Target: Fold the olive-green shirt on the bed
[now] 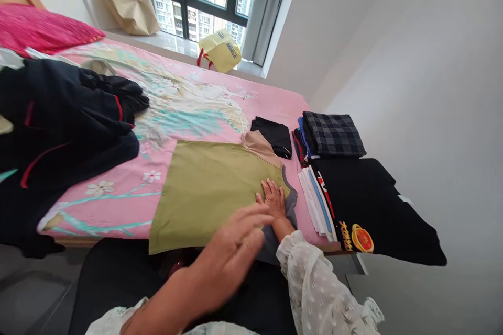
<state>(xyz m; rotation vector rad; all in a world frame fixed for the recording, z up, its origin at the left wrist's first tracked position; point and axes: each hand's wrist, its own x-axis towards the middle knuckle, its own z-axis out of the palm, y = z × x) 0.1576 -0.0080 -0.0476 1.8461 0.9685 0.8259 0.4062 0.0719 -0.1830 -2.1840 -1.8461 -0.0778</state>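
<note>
An olive-green T-shirt (204, 183) lies spread out on the pink bed sheet, its collar toward the right. One sleeve is beige; the other, near the bed's front edge, is grey. My right hand (274, 199) rests flat on the shirt just below the collar, fingers spread. Slightly blurred, my left hand (239, 241) is raised in front of the shirt's lower right part, fingers stretched out, holding nothing. It overlaps my right wrist in the view and hides some of the grey sleeve.
Folded garments stand at right: a plaid cloth (334, 133), a white and blue stack (316, 201) and a black T-shirt (369, 199) overhanging the edge. Behind lies a folded black garment (273, 135). Dark clothes (74, 115) heap at left. A yellow bag (220, 51) sits by the window.
</note>
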